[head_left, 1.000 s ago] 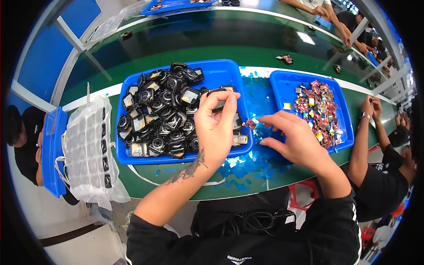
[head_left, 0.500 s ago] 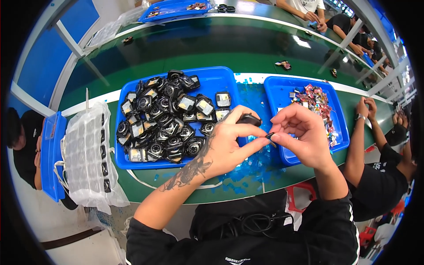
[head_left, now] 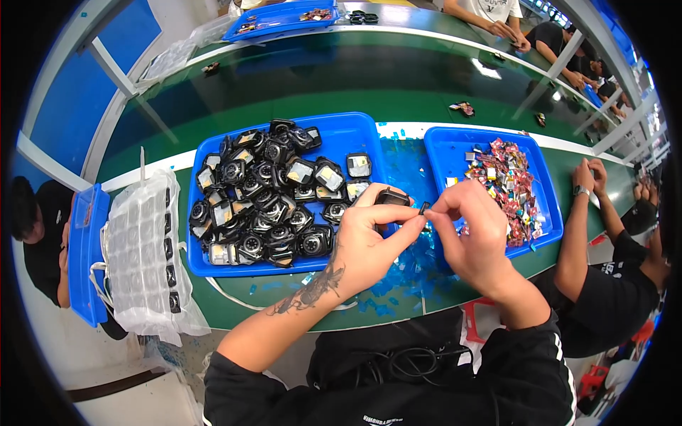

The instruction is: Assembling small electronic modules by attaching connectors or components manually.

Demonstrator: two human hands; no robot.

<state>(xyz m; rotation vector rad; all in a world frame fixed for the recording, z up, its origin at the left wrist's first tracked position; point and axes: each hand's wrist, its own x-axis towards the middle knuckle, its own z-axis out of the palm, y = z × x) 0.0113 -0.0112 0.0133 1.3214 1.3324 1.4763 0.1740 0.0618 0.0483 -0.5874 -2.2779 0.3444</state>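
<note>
Grips a black watch case (head_left: 392,199) in the left hand (head_left: 371,234), pinches some tiny dark bit (head_left: 425,208) with the right hand (head_left: 470,233), kinda between two blue trays (head_left: 359,133).

One head-worn fisheye camera, the left of a pair, looks down from above and behind the left hand (head_left: 376,238) and right hand (head_left: 472,227). It sits near both, forearms (head_left: 266,330) entering below them; its wide view carries past each hand across the counter (head_left: 440,295), bending edges toward the rim.
</note>
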